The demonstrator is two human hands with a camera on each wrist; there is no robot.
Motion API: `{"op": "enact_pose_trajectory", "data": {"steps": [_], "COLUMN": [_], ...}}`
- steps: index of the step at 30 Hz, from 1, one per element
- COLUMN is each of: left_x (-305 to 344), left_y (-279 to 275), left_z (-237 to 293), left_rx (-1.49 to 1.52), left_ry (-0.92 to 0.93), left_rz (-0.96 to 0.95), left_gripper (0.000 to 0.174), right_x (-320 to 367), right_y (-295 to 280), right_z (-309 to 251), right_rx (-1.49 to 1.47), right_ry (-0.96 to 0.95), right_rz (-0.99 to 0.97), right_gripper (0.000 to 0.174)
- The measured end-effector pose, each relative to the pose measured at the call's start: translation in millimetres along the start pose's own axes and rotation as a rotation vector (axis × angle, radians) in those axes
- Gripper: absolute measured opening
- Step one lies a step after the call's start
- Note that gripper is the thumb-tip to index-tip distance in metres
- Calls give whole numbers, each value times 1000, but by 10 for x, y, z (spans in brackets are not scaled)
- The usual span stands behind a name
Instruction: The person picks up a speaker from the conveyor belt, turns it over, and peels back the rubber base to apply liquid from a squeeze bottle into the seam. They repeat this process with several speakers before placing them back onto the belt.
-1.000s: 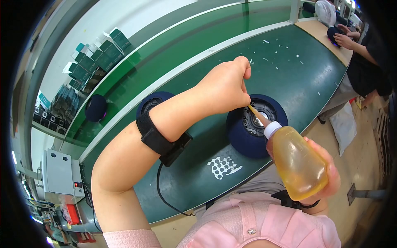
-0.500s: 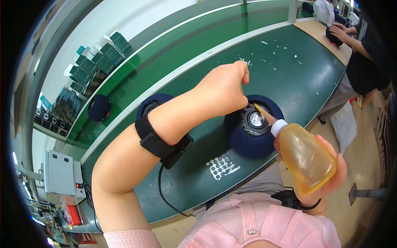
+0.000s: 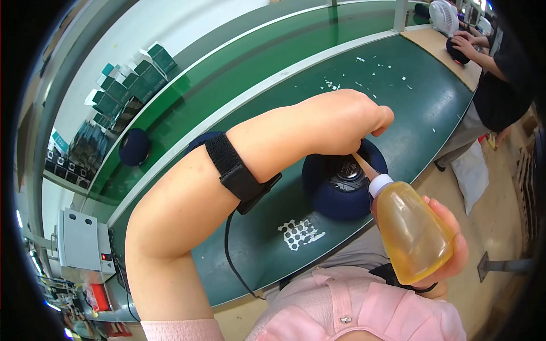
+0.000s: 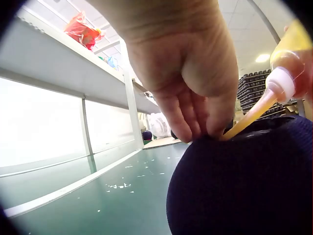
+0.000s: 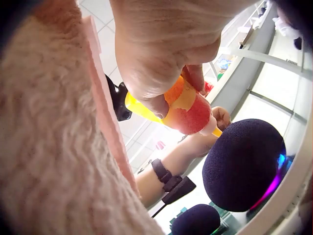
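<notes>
My right hand (image 3: 458, 250) grips a soft squeeze bottle (image 3: 412, 233) of amber liquid with a white collar. Its narrow nozzle (image 3: 364, 165) tilts down to the opening of a round navy fabric-covered speaker (image 3: 333, 202). Black inner parts and a shiny round centre (image 3: 348, 169) show inside that opening. My left hand (image 3: 344, 120) reaches over the far side of the speaker. In the left wrist view, its fingertips (image 4: 183, 136) and thumb come together at the fabric rim, pinching it right beside the nozzle tip. My left hand hides part of the opening in the head view.
A second navy speaker (image 3: 200, 142) sits partly behind my left forearm; another (image 3: 135, 146) stands beyond the ledge. A perforated white scrap (image 3: 300, 234) lies on the green table (image 3: 267, 256). Boxes (image 3: 135, 79) line the back. Another person (image 3: 492, 62) works at the far right.
My left hand has moved right and slightly nearer, across the speaker's opening. The nozzle shifted over the opening, and the bottle moved right, then a little back left and down.
</notes>
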State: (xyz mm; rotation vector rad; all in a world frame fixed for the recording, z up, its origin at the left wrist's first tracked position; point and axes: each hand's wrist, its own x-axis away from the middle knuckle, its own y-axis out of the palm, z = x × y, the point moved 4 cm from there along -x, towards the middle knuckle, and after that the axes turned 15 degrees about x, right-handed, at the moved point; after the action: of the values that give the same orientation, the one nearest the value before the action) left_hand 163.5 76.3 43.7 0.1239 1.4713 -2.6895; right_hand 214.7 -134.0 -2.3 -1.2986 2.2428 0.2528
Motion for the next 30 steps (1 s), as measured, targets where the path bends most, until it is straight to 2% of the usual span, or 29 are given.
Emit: {"op": "enact_pose_trajectory", "data": {"steps": [7,9,13,14,15,18,21,23,27,29,30], "left_x": [123,204,329,367,406,502,552,563,570,573,572], "left_y": [-95,-118,-97,-87,-77,-64,-55,-50,-50,-31,-33], "left_z": [-79,-150,-183,-194,-205,-188,-175,-172,-160,-174,-173], "left_rx": [62,138,155,146,138,213,221,215,216,190,162], "left_ry": [-133,-306,-408,-483,-558,-624,-625,-624,-629,-604,-581], "left_rz": [112,194,276,302,326,368,390,398,416,427,440], "left_gripper": [30,30,31,32,32,33,32,32,32,32,32], "right_x": [113,101,98,87,84,73,96,74,48,48,54], "right_y": [-100,-48,25,49,68,130,126,136,127,127,119], "right_z": [21,9,-6,-10,-7,-11,10,1,-2,-33,-28], "right_rx": [-246,-316,-456,-489,-488,-554,-424,-312,-368,-353,-353], "right_ry": [180,231,335,361,363,272,284,311,282,438,439], "right_rz": [-28,-37,-59,-63,-64,-113,-101,-160,-199,-186,-185], "right_gripper": [59,59,60,60,60,66,67,67,67,67,67]}}
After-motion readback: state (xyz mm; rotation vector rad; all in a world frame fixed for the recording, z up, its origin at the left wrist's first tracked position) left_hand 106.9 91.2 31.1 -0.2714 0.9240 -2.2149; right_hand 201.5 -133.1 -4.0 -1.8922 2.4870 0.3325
